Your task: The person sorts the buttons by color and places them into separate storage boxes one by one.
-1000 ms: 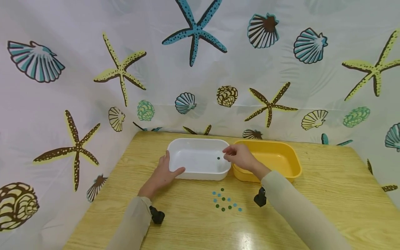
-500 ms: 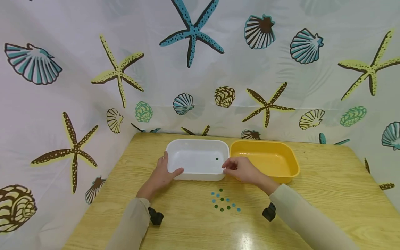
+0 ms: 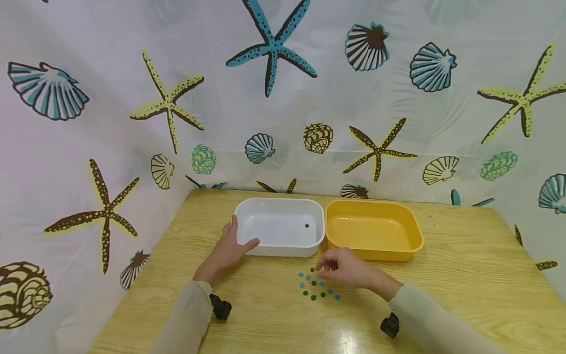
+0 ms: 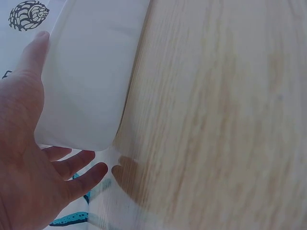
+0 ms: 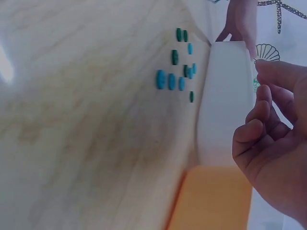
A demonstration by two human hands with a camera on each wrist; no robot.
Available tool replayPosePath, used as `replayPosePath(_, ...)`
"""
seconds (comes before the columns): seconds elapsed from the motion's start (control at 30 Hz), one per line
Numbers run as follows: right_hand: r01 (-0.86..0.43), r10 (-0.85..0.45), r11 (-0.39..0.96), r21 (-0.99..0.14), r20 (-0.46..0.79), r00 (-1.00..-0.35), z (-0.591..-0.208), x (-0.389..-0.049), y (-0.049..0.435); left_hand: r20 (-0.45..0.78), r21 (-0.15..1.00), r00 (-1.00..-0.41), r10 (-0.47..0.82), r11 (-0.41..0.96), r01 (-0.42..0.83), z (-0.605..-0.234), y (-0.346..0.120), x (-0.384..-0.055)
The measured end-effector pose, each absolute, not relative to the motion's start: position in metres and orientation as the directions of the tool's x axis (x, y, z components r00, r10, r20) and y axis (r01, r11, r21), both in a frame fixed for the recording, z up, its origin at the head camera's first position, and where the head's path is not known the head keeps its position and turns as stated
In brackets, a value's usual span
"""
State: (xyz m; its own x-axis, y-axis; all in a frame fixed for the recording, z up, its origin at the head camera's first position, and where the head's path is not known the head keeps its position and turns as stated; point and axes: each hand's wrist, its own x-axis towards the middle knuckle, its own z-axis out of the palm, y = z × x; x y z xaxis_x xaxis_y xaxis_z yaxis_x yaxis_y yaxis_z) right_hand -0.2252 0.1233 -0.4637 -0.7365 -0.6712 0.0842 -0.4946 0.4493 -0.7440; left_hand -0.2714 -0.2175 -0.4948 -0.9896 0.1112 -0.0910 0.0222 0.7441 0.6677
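Fingers of the right hand [image 3: 347, 268], half bent, seemingly empty, have moved from the white box [image 3: 274, 228] to the buttons [image 3: 314, 283] still outside, before it; one green button [image 3: 307, 226] lies inside. The left hand [image 3: 229, 246], spread, touches the box's left end.

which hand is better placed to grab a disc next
Probably the right hand: it looks empty and is close beside the discs. The left hand is farther off, touching the white bin.

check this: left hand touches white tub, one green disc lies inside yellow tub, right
No: the head view shows that one green disc inside the white tub, not the yellow tub. The left hand does touch the white tub.
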Motion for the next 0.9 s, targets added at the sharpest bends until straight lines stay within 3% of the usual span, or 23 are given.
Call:
replayPosePath(0.2,-0.547,-0.7,0.449,-0.706,0.102,-0.707,-0.481,-0.223,0.127,-0.094,0.671,-0.989,0.11,0.741,0.019,-0.494,-0.218,-0.271)
replayPosePath(0.9,-0.538,-0.735,0.513,-0.669,-0.018,-0.678,-0.5,-0.221,0.128,-0.106,0.667,-0.989,0.1,0.745,0.004,-0.493,-0.216,-0.271)
